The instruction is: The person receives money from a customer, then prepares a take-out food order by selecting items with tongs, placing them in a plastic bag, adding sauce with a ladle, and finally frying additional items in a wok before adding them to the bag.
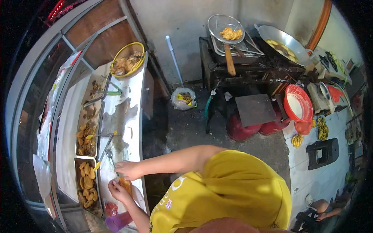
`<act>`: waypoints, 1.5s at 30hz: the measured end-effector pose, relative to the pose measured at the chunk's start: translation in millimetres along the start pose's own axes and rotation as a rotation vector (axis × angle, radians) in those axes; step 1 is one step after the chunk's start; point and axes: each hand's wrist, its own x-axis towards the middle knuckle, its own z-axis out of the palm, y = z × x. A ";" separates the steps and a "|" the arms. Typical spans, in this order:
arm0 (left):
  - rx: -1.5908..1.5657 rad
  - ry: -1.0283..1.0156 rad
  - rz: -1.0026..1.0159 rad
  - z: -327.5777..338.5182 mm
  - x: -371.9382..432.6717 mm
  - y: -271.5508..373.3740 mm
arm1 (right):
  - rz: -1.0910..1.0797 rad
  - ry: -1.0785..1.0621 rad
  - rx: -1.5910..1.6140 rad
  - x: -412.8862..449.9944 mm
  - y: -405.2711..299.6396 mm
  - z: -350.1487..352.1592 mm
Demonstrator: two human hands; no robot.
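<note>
My right hand (128,170) reaches over the white counter (134,116), palm down, beside thin clear plastic (125,154). Whether it grips the plastic is hard to see. Close by, my left hand (119,190) has its fingertips pinched on a small pale, see-through piece that looks like plastic. An orange-brown flat item (126,185) lies on the counter, partly covered by both hands. Past them stands a metal tray (96,163) of fried pieces (88,183). Tongs with yellow tips (106,147) lie near its corner. A red packet (111,208) and a purple cup (118,222) sit near my left forearm.
A yellow-rimmed basket (127,74) stands at the counter's far end. Behind my right arm are a wok of oil (301,58), a wire strainer (217,24), red gas cylinders (240,128) and a red basin of batter (309,104). Another person's arm (332,213) shows at lower right.
</note>
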 end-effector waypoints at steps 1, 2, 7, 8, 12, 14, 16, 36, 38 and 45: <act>-0.018 -0.017 0.021 9.9 -1.6 9.9 | -0.136 0.090 0.082 -17.3 5.1 -39.7; 0.072 -0.032 0.085 16.2 -5.1 21.8 | -0.278 0.175 0.168 -36.0 7.9 -82.6; 0.276 0.005 0.140 29.8 -11.3 18.2 | -0.130 0.978 0.112 -171.7 12.4 -364.4; 0.382 0.123 0.277 38.6 -13.6 25.8 | 0.139 1.093 -0.217 -213.1 33.7 -417.8; 0.252 0.140 0.444 112.0 0.0 129.4 | 0.730 1.042 -1.101 -392.3 136.0 -569.2; -0.064 -0.122 0.304 174.8 -5.5 200.9 | 1.384 0.538 -0.981 -418.8 169.0 -586.8; -0.390 -0.406 0.223 230.6 -22.7 276.6 | 1.508 0.232 -0.888 -413.2 193.2 -592.0; -0.354 -1.131 1.480 489.5 -94.5 558.8 | 1.573 0.150 -0.962 -444.0 62.6 -617.2; -0.343 -1.167 1.465 490.0 -91.8 558.3 | 1.604 0.253 -0.889 -462.2 24.6 -640.6; -0.220 -1.252 1.381 468.1 -95.9 579.8 | 1.962 0.252 -1.339 -627.6 -21.4 -724.1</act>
